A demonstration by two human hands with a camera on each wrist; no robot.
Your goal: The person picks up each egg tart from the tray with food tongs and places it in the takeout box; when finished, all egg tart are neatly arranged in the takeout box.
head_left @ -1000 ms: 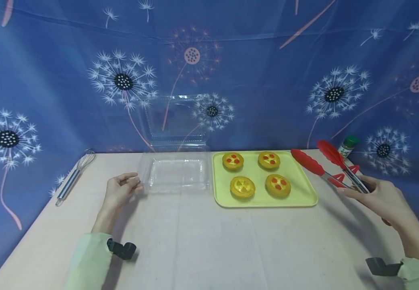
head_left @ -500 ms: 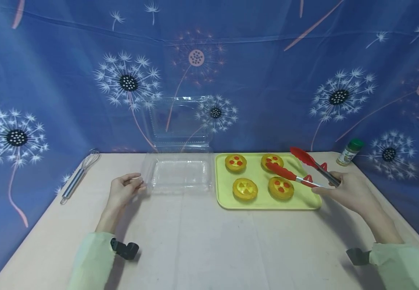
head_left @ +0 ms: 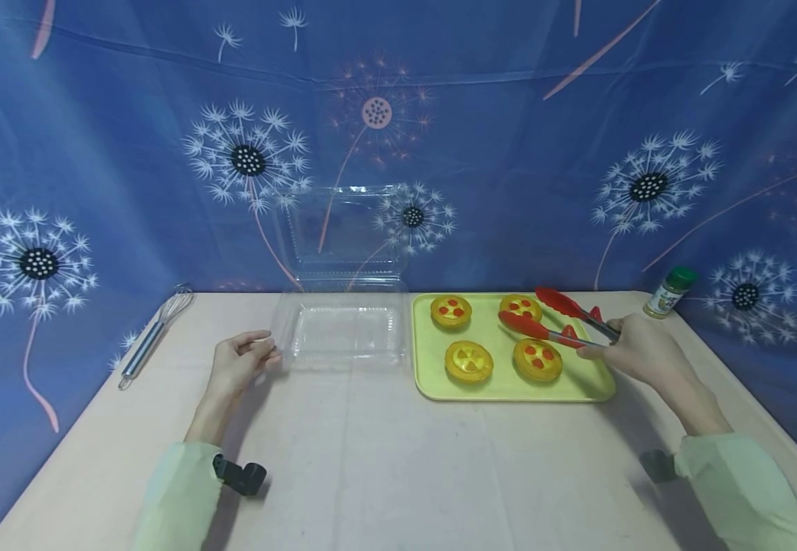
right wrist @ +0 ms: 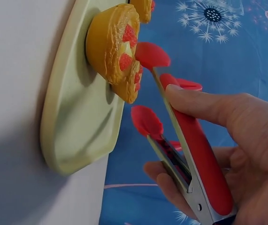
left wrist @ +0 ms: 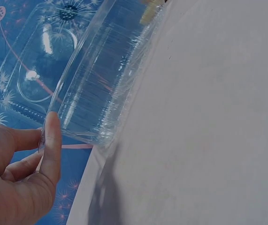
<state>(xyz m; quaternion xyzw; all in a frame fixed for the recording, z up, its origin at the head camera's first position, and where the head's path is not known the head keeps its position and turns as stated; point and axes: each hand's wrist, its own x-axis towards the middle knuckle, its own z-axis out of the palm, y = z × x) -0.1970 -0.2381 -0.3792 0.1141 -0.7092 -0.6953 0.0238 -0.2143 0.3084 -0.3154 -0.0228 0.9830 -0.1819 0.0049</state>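
Observation:
My right hand (head_left: 653, 356) grips red-tipped tongs (right wrist: 197, 164), the thumb on one arm and fingers round the other. The tongs' arms are spread, their red heads over the far right part of a yellow tray (head_left: 598, 386). Several egg tarts sit on it: one with red pieces (head_left: 538, 360) at the near right, one with yellow pieces (head_left: 469, 362) at the near left, and others behind. The tongs' near head overlaps the far right tart (head_left: 525, 306) in the head view. My left hand (head_left: 236, 367) pinches the left rim of a clear plastic clamshell box (left wrist: 84, 98), its lid standing raised.
A whisk (head_left: 153, 337) lies at the table's left edge. A green-capped bottle (head_left: 670, 292) stands at the back right corner. A blue dandelion-print cloth (head_left: 494, 191) hangs right behind the table (head_left: 405, 474).
My right hand has brought the tongs leftward from beside the bottle to over the tray. The left hand stays at the box; the head view has shifted slightly.

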